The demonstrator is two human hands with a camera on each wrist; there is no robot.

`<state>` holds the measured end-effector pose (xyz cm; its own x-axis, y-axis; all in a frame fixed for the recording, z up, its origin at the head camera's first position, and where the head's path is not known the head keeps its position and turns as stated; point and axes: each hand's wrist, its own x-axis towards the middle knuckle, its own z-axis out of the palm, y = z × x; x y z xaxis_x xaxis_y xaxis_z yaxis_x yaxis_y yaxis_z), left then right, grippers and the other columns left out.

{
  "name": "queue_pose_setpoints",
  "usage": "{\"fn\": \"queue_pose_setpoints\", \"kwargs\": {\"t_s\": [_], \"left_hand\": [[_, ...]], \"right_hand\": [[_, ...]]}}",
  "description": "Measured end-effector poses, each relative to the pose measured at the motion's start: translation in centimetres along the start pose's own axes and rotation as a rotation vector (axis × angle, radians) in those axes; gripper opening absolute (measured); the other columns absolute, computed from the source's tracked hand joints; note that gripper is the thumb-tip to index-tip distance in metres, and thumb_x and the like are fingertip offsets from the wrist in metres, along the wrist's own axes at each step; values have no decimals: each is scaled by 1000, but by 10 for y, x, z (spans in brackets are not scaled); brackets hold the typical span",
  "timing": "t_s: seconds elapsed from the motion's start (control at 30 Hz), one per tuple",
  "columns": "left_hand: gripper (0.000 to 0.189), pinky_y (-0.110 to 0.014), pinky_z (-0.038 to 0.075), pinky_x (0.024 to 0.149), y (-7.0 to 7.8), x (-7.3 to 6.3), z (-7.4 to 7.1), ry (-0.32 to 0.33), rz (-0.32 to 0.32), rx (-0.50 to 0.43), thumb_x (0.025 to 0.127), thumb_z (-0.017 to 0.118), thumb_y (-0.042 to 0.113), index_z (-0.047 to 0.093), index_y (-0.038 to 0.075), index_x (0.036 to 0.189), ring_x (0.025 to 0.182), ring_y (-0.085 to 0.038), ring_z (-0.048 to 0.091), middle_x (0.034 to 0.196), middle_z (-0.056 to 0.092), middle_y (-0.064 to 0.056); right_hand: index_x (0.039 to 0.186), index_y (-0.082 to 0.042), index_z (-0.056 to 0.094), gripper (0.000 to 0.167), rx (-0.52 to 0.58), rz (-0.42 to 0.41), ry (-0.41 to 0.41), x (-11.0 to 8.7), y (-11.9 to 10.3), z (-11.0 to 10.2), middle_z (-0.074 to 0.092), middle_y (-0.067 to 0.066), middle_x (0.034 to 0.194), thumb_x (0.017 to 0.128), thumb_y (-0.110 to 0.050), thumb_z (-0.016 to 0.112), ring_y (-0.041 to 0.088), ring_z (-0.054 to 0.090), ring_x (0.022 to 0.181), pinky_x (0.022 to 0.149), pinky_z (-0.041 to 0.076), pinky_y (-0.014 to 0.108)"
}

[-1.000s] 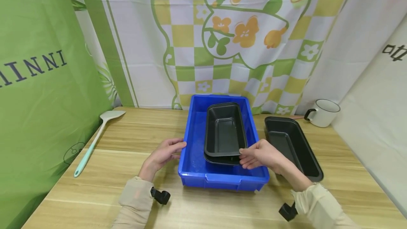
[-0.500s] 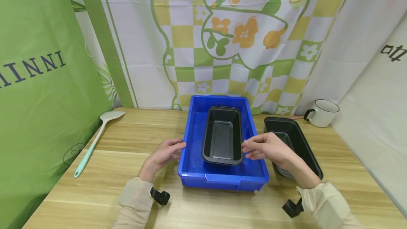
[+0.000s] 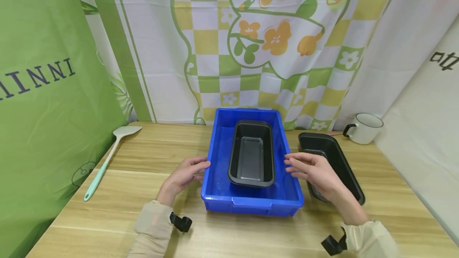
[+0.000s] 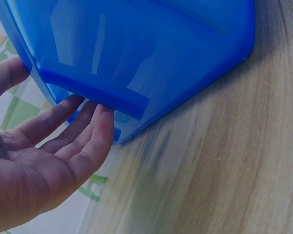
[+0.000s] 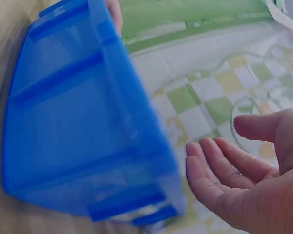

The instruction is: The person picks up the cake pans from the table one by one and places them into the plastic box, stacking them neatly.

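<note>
A blue plastic bin point(image 3: 252, 201) stands on the wooden table. Inside it sits a black loaf pan point(image 3: 251, 158), apparently stacked on another one whose rim barely shows. My left hand point(image 3: 186, 173) grips the bin's left side, thumb at the rim and fingertips under the side lip, as the left wrist view shows. My right hand point(image 3: 315, 170) hovers by the bin's right rim with fingers loosely bent and nothing in them; the right wrist view shows it apart from the bin. Partly behind that hand, another black loaf pan point(image 3: 342, 170) lies on the table.
At the back right stands a white mug point(image 3: 365, 128) with a black handle. A turner point(image 3: 107, 162) with a pale green handle lies along the left side of the table point(image 3: 143, 186). Printed curtains point(image 3: 161, 51) hang behind and at both sides.
The right hand has let go of the upper loaf pan, which has settled level in the bin. That hand has then drawn back to the right. The left hand has stayed put.
</note>
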<state>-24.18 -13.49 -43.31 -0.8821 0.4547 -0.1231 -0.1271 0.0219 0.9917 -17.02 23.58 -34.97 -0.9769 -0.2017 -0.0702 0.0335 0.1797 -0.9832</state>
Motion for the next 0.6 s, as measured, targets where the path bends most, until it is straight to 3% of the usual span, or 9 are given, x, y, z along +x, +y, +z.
{"fn": "queue_pose_setpoints", "kwargs": {"t_s": [0.13, 0.3, 0.43, 0.6], "left_hand": [[58, -41, 48, 96, 0, -1, -1, -2, -3, 3, 98, 55, 20, 34, -13, 141, 118, -40, 54, 134, 48, -32], [57, -41, 48, 96, 0, -2, -2, 1, -1, -2, 98, 53, 19, 33, -13, 141, 119, -41, 53, 135, 46, -33], [58, -41, 48, 96, 0, -3, -2, 5, 0, -6, 98, 53, 19, 33, -14, 141, 118, -39, 54, 135, 46, -33], [58, -42, 48, 96, -1, -1, 0, -2, 1, -15, 97, 54, 19, 33, -14, 141, 119, -40, 54, 135, 46, -33]], "right_hand": [[130, 10, 51, 45, 119, -17, 57, -8, 15, -12, 67, 9, 113, 97, -20, 58, 16, 67, 95, 85, 54, 28], [111, -12, 70, 20, 308, -76, 42, -17, 32, -37, 71, -1, 101, 98, -11, 54, 15, 68, 91, 82, 55, 27], [107, -17, 73, 28, 392, -137, 18, -25, 46, -58, 72, 0, 102, 100, -5, 48, 15, 69, 91, 80, 55, 26], [111, -15, 72, 35, 471, -147, -9, -38, 62, -80, 71, 1, 105, 103, -3, 40, 15, 68, 94, 82, 55, 26]]}}
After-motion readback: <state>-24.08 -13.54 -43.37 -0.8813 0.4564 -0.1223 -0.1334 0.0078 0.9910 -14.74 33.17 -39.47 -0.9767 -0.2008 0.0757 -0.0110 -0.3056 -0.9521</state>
